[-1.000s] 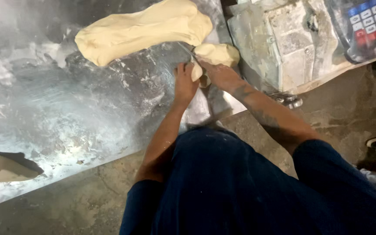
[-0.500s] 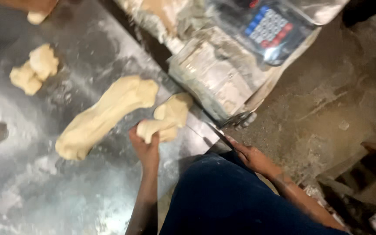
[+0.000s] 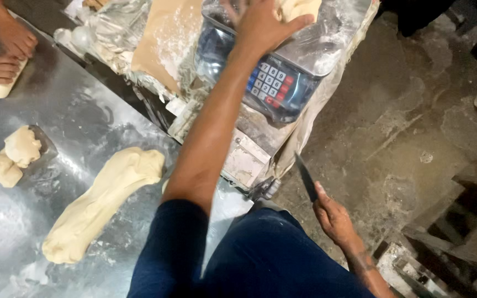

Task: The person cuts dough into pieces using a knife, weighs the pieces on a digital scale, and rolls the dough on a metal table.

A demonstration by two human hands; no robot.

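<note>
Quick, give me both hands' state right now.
Left hand: open, fingers spread over the dough piece on the scale.
Right hand: closed, holding a knife.

The floured steel table [image 3: 84, 127] carries a long dough slab [image 3: 97, 204] near seven o'clock, two dough lumps [image 3: 12, 157] at nine, and what seems a dough roll [image 3: 4, 85] at ten.

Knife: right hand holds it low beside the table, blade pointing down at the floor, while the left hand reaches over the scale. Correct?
Not quite. In the head view the right hand holds the knife with its blade pointing up, not down. The left hand is over the scale.
</note>
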